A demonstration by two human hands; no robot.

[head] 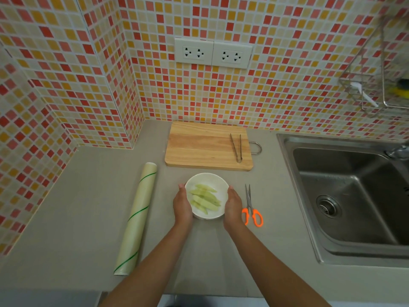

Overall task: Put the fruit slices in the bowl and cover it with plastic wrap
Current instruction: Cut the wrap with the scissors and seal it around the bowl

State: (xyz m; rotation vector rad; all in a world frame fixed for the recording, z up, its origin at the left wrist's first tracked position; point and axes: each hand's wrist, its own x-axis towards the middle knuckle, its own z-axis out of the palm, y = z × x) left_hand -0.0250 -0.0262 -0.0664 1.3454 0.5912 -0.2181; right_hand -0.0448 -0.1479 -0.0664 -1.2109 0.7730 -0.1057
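A white bowl (204, 178) stands on the grey counter, with several pale green fruit slices (205, 199) lying inside it. My left hand (182, 206) cups the bowl's left side and my right hand (233, 204) cups its right side, both pressed against the wall of the bowl. A roll of plastic wrap (136, 218) with green stripes lies on the counter to the left of the bowl, apart from my hands. No wrap shows over the bowl.
Orange-handled scissors (252, 209) lie just right of my right hand. A wooden cutting board (199, 147) with metal tongs (236, 147) sits behind the bowl. A steel sink (349, 196) is at the right, a wire rack (376, 85) above it, tiled walls behind and left.
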